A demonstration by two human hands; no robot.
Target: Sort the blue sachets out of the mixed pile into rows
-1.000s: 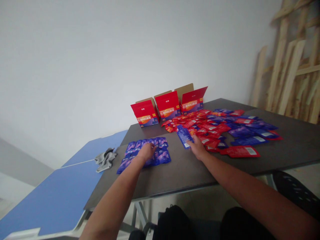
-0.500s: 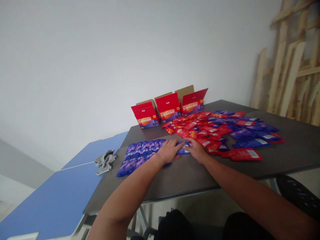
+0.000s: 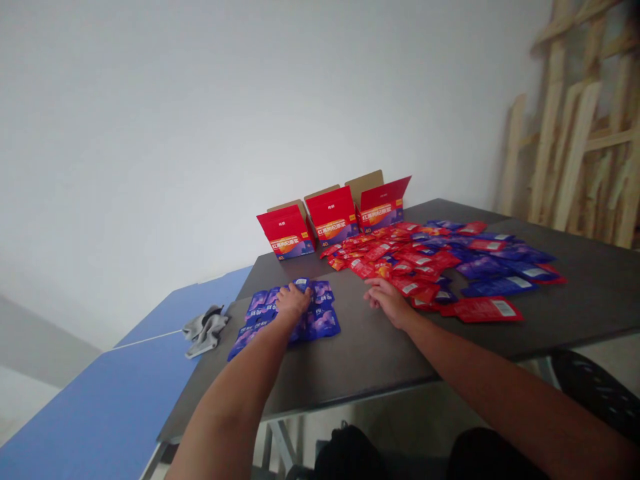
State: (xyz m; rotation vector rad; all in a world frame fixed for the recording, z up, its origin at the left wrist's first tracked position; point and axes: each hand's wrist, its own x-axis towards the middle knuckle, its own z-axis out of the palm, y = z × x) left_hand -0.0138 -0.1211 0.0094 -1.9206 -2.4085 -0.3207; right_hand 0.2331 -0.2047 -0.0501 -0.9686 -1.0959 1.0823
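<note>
Covering purple pouches (image 3: 324, 323) just below frame centre: left hand (image 3: 294, 301), grip impossible to tell. Right hand (image 3: 388, 301), empty, fingers loosely curled, beside red pouches (image 3: 425, 259), right of centre. Three open boxes (image 3: 333, 217), centre.

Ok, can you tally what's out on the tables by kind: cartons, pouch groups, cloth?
Open red cartons: 3
Mixed pile of red and purple pouches: 1
Laid-out group of purple pouches: 1
Bunched grey cloth: 1
Total: 6, taking each pouch group as one; single pouches overlap or are covered too much to count.
</note>
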